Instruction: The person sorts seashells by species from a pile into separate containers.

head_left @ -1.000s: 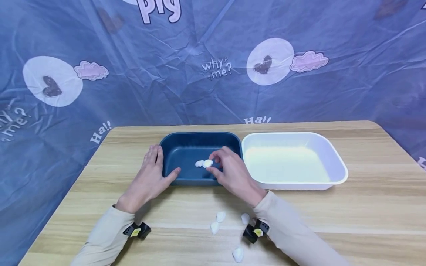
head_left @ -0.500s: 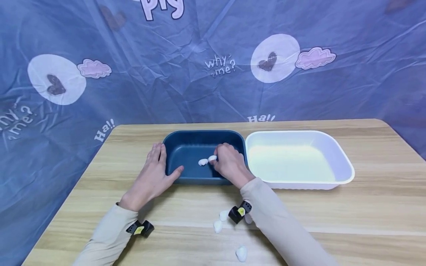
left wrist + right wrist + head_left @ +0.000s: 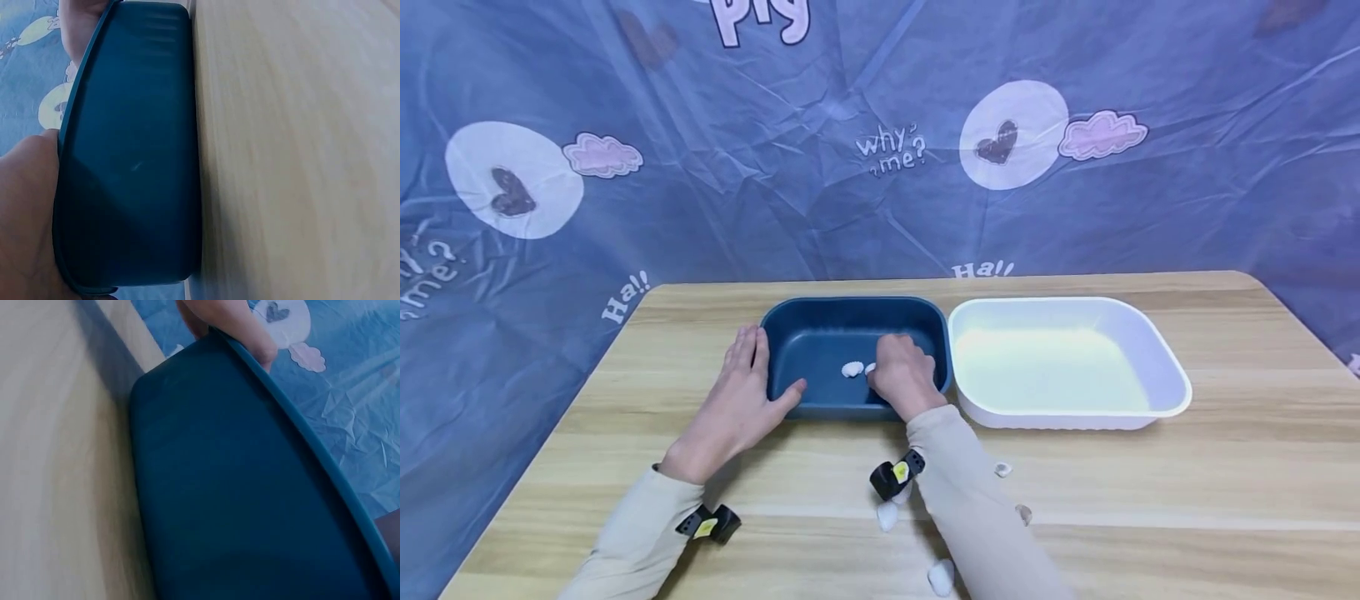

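In the head view my left hand (image 3: 735,412) rests at the left end of a dark blue tray (image 3: 850,411), fingers straight along its rim and thumb reaching over the front edge. Down inside the tray, toward its right side, my right hand (image 3: 904,372) pinches a small white seashell (image 3: 870,367), mostly covered by the curled fingers. Just left of it, another white seashell (image 3: 852,369) lies on the tray floor. Both wrist views are filled by the tray's outer front wall (image 3: 134,150), which hides the fingertips and the shells.
A white tray (image 3: 1075,414) stands directly right of the blue one. Several more shells lie on the wooden table (image 3: 1150,508) in front, including a white shell (image 3: 941,577) partly behind the right sleeve. A blue printed cloth (image 3: 820,200) hangs behind the table.
My right hand has turned knuckles-up over the shell, and its forearm has swung left, uncovering shells on the table's right. The left hand keeps its place on the tray.
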